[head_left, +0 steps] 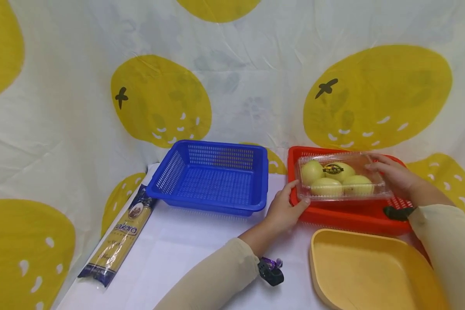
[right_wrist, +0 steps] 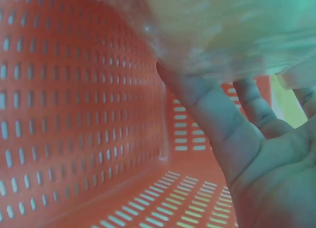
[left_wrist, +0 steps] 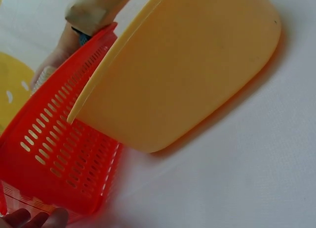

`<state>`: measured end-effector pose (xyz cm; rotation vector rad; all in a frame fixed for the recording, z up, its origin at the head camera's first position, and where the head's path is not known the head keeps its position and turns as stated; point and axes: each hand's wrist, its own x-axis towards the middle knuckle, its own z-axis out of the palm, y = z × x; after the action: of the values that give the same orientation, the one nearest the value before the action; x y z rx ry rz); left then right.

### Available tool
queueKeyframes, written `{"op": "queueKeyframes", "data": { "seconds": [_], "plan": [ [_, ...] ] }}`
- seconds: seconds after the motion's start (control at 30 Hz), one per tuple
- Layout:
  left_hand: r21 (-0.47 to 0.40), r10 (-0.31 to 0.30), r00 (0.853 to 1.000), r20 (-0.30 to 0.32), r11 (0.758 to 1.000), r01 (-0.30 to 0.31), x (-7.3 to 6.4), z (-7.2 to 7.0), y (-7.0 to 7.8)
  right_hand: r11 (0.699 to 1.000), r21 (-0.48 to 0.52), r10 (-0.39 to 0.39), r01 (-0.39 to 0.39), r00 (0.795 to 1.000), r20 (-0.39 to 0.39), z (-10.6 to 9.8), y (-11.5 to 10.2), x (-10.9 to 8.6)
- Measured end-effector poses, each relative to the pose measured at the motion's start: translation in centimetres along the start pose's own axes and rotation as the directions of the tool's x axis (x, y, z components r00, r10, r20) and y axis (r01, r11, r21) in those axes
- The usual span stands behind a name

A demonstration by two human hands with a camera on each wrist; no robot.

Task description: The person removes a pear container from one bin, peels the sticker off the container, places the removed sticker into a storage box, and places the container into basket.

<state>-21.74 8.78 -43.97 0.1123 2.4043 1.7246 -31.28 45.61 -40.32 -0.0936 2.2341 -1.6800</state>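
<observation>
Box: the clear box [head_left: 357, 162], with pale green fruit [head_left: 313, 172] inside, is over the mouth of the red basket [head_left: 341, 218], lid up.
Long axis: left to right, roughly parallel to the red basket's long sides; you have it spanning from hand to hand.
Left hand: your left hand [head_left: 284, 211] is at the red basket's near left corner, outside it, holding the box's near left corner, thumb along the near edge.
Right hand: your right hand [head_left: 401, 178] comes in over the red basket's right side and holds the box's right end, digits against its underside in the right wrist view.
Nearer hand: neither; each of you two-handed grips has its own end.
Clearance: the right end hangs above the red basket's floor, with a gap beneath; whether the left end touches the rim, you cannot tell.
Governing relation: in my judgement, the box's left end against the red basket's left rim, where room looks tightest.
Surroundings: yellow tray [head_left: 364, 271] on the red basket's near side; blue basket [head_left: 217, 205] to its left.
</observation>
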Motion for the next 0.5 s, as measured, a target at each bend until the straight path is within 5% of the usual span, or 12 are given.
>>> {"op": "queueKeyframes", "data": {
  "seconds": [0.13,0.5],
  "plan": [
    [0.026,-0.018,1.0,0.001,0.999,0.018,-0.2,0.2,0.0,1.0,-0.013,-0.012,0.012,1.0,-0.017,0.0,0.1,-0.4],
    [0.111,0.081,0.996,-0.033,0.991,-0.077,-0.2,0.0,0.9,0.996,-0.02,-0.092,0.09,0.993,-0.074,-0.4,-1.2,-1.6]
  ]
}}
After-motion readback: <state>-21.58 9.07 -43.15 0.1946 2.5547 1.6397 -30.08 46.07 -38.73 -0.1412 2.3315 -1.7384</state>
